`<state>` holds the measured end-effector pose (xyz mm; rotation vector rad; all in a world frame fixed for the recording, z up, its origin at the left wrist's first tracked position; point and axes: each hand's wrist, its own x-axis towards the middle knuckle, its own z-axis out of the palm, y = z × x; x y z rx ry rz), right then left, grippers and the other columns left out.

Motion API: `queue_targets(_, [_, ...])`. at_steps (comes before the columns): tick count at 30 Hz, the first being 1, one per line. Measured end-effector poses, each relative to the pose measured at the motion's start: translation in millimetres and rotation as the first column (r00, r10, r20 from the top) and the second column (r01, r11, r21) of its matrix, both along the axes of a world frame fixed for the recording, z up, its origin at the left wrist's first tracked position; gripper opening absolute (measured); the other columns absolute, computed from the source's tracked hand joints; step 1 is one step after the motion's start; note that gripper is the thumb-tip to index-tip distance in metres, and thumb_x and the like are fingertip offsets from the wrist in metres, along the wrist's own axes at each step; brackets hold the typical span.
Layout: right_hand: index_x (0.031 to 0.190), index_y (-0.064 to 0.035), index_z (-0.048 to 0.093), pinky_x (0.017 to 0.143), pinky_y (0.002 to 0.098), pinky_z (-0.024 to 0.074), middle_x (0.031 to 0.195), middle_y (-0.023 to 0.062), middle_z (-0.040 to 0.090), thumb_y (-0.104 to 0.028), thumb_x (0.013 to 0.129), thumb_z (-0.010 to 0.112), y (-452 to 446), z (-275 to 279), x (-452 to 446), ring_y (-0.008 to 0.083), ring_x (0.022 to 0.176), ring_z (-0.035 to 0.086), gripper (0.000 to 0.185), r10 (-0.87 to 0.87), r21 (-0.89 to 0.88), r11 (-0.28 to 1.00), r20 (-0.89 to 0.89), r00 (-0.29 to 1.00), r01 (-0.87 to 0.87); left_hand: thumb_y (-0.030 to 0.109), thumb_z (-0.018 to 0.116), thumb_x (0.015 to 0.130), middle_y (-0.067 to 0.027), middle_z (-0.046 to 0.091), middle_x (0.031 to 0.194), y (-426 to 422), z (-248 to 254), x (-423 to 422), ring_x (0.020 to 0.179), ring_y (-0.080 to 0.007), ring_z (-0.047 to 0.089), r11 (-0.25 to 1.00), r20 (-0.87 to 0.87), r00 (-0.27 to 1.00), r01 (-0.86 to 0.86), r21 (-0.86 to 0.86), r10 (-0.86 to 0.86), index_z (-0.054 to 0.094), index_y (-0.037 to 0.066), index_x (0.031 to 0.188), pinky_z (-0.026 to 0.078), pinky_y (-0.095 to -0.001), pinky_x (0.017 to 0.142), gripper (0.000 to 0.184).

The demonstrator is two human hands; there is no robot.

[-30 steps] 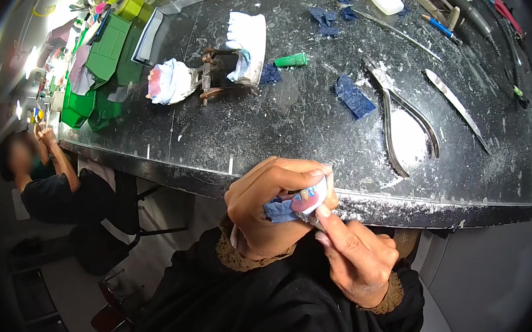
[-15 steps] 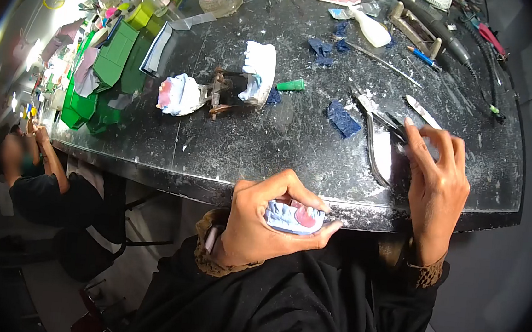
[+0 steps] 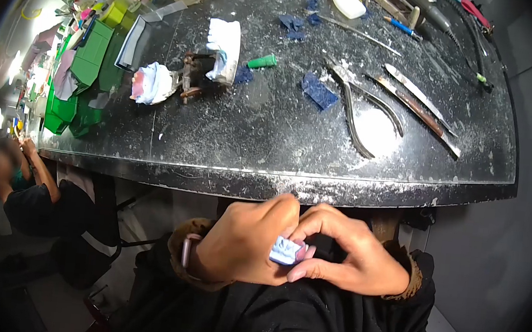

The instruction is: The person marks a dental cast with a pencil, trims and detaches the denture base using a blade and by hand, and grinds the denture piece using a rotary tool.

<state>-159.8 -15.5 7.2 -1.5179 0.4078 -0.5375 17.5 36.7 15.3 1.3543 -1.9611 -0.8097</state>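
Just in front of the bench edge, my left hand (image 3: 237, 239) is wrapped round a small blue-white dental cast (image 3: 284, 251). Pink wax-like material (image 3: 301, 251) covers one end of the cast. My right hand (image 3: 356, 253) closes on that same end, thumb and fingertips against the pink part. Much of the cast is hidden by my fingers. Beyond my hands lie pliers (image 3: 349, 104), a wooden-handled carving tool (image 3: 417, 111) and a metal knife-like tool (image 3: 412, 90).
A metal articulator (image 3: 190, 74) holds white casts, one (image 3: 225, 52) standing upright. Near it are a green cylinder (image 3: 262, 61) and dark blue wax sheets (image 3: 318, 91). Green boxes (image 3: 90, 56) line the left side. A co-worker (image 3: 36, 190) sits at far left.
My right hand has left the tools on the bench and come to the cast. The carving tool now lies uncovered. The view has shifted, and my left hand has turned the cast.
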Motion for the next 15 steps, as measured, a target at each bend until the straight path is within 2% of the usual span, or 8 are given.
queue_targets(2, [0.098, -0.0012, 0.056, 0.074, 0.0301, 0.0437, 0.089, 0.007, 0.054, -0.017, 0.081, 0.068, 18, -9, -2, 0.0173, 0.082, 0.054, 0.026, 0.017, 0.182, 0.983, 0.039, 0.999, -0.024, 0.023, 0.074, 0.07, -0.0052, 0.043, 0.067, 14, 0, -1, 0.048, -0.0193, 0.05, 0.998, 0.091, 0.995, 0.034, 0.049, -0.038, 0.044, 0.005, 0.074, 0.04, -0.0307, 0.042, 0.036])
queue_targets(3, [0.099, -0.0006, 0.055, 0.075, 0.0301, 0.0437, 0.09, 0.0081, 0.054, -0.016, 0.084, 0.065, 27, -15, -2, 0.0181, 0.082, 0.054, 0.023, -0.015, 0.178, 0.984, 0.061, 0.998, 0.004, 0.028, 0.075, 0.067, -0.0039, 0.043, 0.065, 18, 0, -1, 0.047, -0.0179, 0.049, 0.997, 0.097, 0.994, 0.055, 0.046, -0.059, 0.045, 0.006, 0.074, 0.039, -0.0287, 0.041, 0.038])
queue_targets(5, [0.1, 0.0004, 0.05, 0.076, 0.0301, 0.0436, 0.091, 0.0112, 0.053, -0.015, 0.092, 0.053, 45, -21, -2, 0.0189, 0.083, 0.053, 0.018, -0.063, 0.23, 0.972, 0.094, 0.994, 0.04, 0.028, 0.077, 0.064, -0.0036, 0.043, 0.065, 21, -4, -2, 0.047, -0.0178, 0.048, 0.997, 0.068, 0.995, 0.074, 0.024, -0.075, 0.045, 0.006, 0.074, 0.039, -0.0285, 0.041, 0.039])
queue_targets(8, [0.1, 0.0, 0.045, 0.078, 0.0292, 0.0431, 0.092, 0.0114, 0.054, -0.02, 0.096, 0.045, 63, -18, -1, 0.0161, 0.084, 0.053, 0.02, -0.237, 0.394, 0.895, 0.015, 0.971, 0.212, 0.026, 0.078, 0.06, -0.0027, 0.043, 0.063, 26, -11, -8, 0.047, -0.0166, 0.048, 0.998, 0.026, 0.998, 0.054, -0.044, -0.052, 0.046, 0.007, 0.071, 0.038, -0.028, 0.041, 0.039])
queue_targets(10, [0.1, -0.0019, 0.037, 0.081, 0.0278, 0.0429, 0.095, 0.0133, 0.055, -0.023, 0.1, 0.032, 64, -25, -3, 0.0133, 0.087, 0.053, 0.022, -0.263, 0.561, 0.814, 0.126, 0.957, 0.15, 0.025, 0.078, 0.061, -0.0026, 0.042, 0.063, 30, -11, -13, 0.046, -0.0159, 0.047, 0.992, -0.028, 0.998, 0.055, -0.11, -0.058, 0.046, 0.007, 0.069, 0.038, -0.0279, 0.041, 0.037])
queue_targets(12, [0.101, -0.0021, 0.038, 0.084, 0.0293, 0.0424, 0.096, 0.0142, 0.055, -0.022, 0.1, 0.032, 63, -17, 0, 0.0156, 0.089, 0.054, 0.02, -0.301, 0.423, 0.883, 0.174, 0.937, 0.205, 0.025, 0.08, 0.06, -0.0024, 0.041, 0.062, 27, -11, -10, 0.044, -0.0161, 0.045, 0.99, -0.037, 0.999, 0.027, -0.135, -0.032, 0.045, 0.008, 0.068, 0.036, -0.0277, 0.039, 0.04])
queue_targets(14, [0.101, -0.0022, 0.038, 0.087, 0.0312, 0.0417, 0.099, 0.015, 0.054, -0.021, 0.099, 0.035, 51, -15, -4, 0.018, 0.094, 0.054, 0.019, -0.337, 0.429, 0.875, 0.211, 0.918, 0.223, 0.026, 0.082, 0.058, -0.0023, 0.041, 0.06, 24, -9, -4, 0.041, -0.0162, 0.044, 0.986, -0.044, 0.999, 0.004, -0.167, -0.012, 0.045, 0.009, 0.067, 0.034, -0.0275, 0.037, 0.042])
queue_targets(15, [0.102, -0.0024, 0.04, 0.088, 0.0311, 0.0412, 0.104, 0.0155, 0.054, -0.021, 0.098, 0.039, 46, -17, -6, 0.0176, 0.094, 0.053, 0.019, -0.35, 0.411, 0.883, 0.254, 0.902, 0.227, 0.029, 0.085, 0.055, -0.002, 0.038, 0.059, 25, -7, 0, 0.04, -0.0164, 0.041, 0.994, -0.022, 1.0, 0.02, -0.109, -0.022, 0.043, 0.009, 0.066, 0.031, -0.0286, 0.035, 0.048])
